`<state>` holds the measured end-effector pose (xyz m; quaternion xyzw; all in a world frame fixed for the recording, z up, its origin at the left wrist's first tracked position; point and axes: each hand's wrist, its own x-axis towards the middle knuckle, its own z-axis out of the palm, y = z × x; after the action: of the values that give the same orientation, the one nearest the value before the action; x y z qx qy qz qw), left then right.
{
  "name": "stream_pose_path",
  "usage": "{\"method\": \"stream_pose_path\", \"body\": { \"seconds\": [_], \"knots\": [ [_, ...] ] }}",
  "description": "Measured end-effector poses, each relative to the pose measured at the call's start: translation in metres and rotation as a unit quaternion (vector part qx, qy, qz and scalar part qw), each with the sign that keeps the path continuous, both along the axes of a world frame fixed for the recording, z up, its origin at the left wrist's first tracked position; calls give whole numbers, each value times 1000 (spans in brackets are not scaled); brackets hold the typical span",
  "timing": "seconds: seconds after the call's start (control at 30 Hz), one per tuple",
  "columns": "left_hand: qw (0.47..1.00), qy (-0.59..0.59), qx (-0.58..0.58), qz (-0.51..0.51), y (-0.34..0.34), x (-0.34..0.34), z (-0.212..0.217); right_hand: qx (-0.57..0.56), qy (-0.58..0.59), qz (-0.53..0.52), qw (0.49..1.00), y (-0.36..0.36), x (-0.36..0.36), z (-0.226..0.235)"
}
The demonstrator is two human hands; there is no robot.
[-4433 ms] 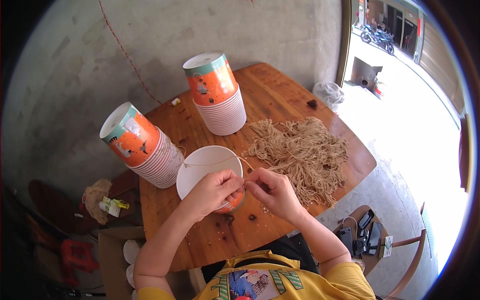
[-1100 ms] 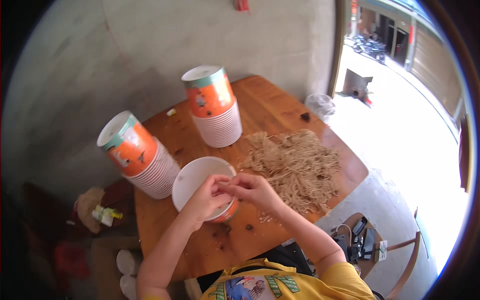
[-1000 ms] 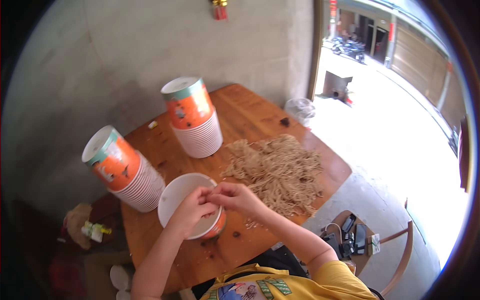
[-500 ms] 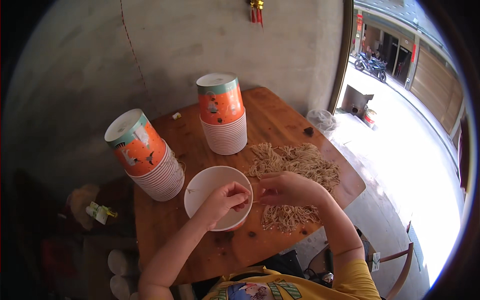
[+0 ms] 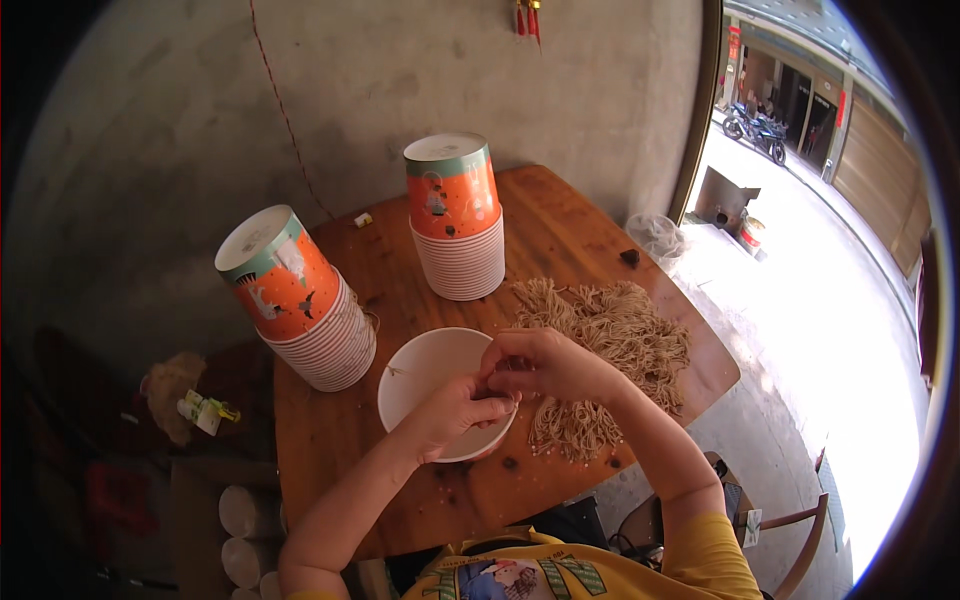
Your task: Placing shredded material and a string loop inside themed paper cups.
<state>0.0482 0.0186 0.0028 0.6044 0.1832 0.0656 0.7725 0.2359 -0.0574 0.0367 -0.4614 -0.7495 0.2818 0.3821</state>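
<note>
A white paper tub stands upright on the wooden table in front of me, its mouth facing up. Above its right side my two hands meet. My left hand is closed, thumb against fingers. My right hand is closed too, its bent fingertips touching the left fingers. What they pinch is hidden between them. Just beyond and under my right hand lies a tangled heap of tan strands, like string or dry noodles. A thin strand shows at the tub's left rim.
Two tall stacks of upturned orange-and-green paper tubs stand on the table: a leaning left stack and a back stack. A dark lump lies near the right edge. More white tubs sit low at left; a chair is at right.
My hands have come together; before, they were slightly apart with a thin strand seemingly between them. My right hand has moved left over the tub. The view has shifted slightly.
</note>
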Motion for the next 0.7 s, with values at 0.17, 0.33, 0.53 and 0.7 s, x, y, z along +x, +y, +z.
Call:
{"method": "stream_pose_path", "body": {
  "seconds": [0.17, 0.33, 0.53, 0.7],
  "knots": [
    [1000, 21, -17, 11, -3, 0, 8, 43, 9, -56, 997, -8, -3, -4],
    [999, 25, 19, 28, -12, 2, 12, 27, 9, -20, 999, -11, 0, 6],
    [996, 14, 87, -7, -13, 0, 10, 75, -71, -24, 994, -2, 3, 3],
    [997, 28, 58, 35, -5, -5, 10, -6, -19, -100, 995, -23, 12, -11]
  ]
}}
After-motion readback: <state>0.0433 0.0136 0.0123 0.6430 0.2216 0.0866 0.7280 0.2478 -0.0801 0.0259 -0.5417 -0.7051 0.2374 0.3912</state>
